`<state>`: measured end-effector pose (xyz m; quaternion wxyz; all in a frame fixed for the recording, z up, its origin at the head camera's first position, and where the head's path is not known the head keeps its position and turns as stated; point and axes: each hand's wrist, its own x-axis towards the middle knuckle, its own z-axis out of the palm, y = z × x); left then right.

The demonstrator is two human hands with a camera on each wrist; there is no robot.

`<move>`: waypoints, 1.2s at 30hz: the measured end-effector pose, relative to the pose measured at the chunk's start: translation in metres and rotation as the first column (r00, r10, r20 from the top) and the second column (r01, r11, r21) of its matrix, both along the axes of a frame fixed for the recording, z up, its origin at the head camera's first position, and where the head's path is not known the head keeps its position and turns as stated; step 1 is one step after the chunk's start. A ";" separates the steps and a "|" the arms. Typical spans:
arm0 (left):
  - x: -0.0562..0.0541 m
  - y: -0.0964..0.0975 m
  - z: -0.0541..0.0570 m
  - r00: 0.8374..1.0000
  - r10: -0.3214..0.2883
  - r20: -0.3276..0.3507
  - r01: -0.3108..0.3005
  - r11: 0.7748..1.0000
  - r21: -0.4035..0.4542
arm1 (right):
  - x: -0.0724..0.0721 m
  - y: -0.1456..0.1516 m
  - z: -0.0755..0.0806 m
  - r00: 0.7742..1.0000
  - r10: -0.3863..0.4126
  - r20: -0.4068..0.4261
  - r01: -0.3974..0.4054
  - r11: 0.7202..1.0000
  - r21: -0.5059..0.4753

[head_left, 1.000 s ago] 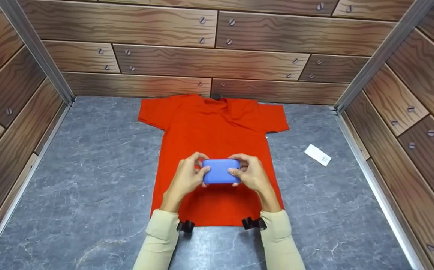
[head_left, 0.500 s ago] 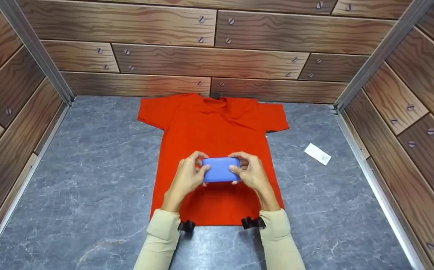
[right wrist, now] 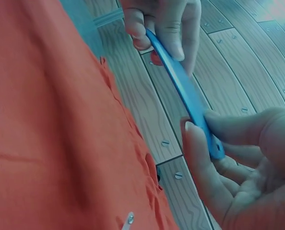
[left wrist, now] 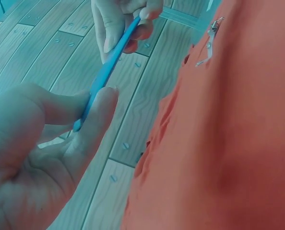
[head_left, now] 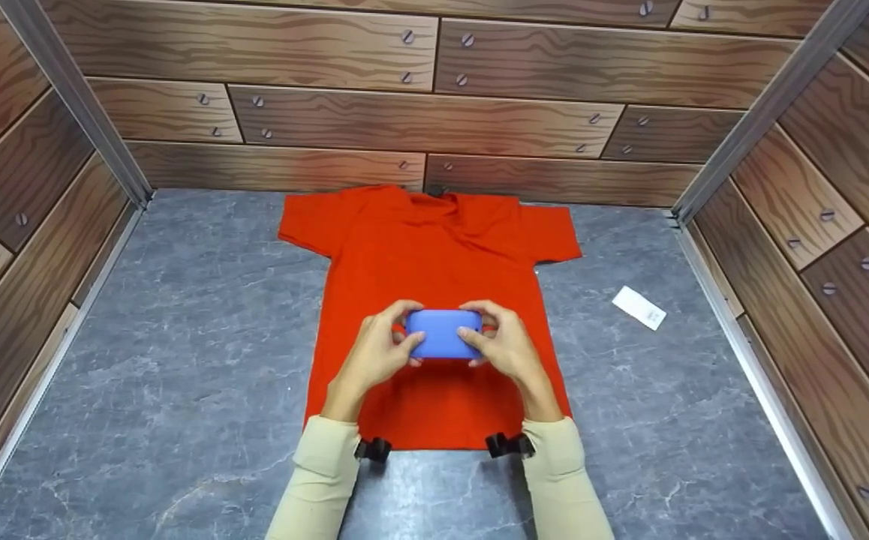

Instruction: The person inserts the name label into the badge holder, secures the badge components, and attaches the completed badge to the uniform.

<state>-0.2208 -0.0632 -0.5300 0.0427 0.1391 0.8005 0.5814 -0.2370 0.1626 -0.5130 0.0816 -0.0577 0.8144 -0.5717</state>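
A thin blue phone-shaped slab (head_left: 443, 334) with rounded corners is held level above the red T-shirt (head_left: 434, 277). My left hand (head_left: 383, 341) pinches its left end, thumb on the near face and fingertips at the edges. Its right end is pinched by my right hand (head_left: 506, 341) in the same manner. Both wrist views show the slab (left wrist: 106, 72) edge-on, slim and slightly curved. A small dark hole shows near one end of the slab (right wrist: 195, 105) in the right wrist view. The far face is hidden from the head view.
The shirt lies spread flat on a grey marbled surface (head_left: 179, 322), collar toward the back wall. A white tag-like card (head_left: 638, 307) lies to the right. Wood-patterned panels (head_left: 329, 120) enclose the back and sides. A black strap mount (head_left: 509, 445) sits by the right wrist.
Both hands have moved the blue slab slightly upward in the head view. Its near face tilts a little differently. The grip, the shirt and the card stay as they were.
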 end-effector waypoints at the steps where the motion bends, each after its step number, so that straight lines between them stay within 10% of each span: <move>1: 0.000 0.000 0.000 1.000 -0.002 0.004 0.002 1.000 -0.001 | 0.000 0.000 0.001 1.000 0.009 0.013 -0.009 1.000 0.023; 10: 0.001 0.000 -0.001 0.998 0.045 -0.039 -0.049 0.993 -0.111 | 0.002 -0.001 -0.001 0.998 0.055 0.008 -0.056 0.986 0.159; 36: 0.002 0.001 0.001 0.996 0.077 0.035 -0.071 0.986 -0.152 | 0.001 0.002 -0.004 0.993 0.092 0.079 -0.100 0.989 0.109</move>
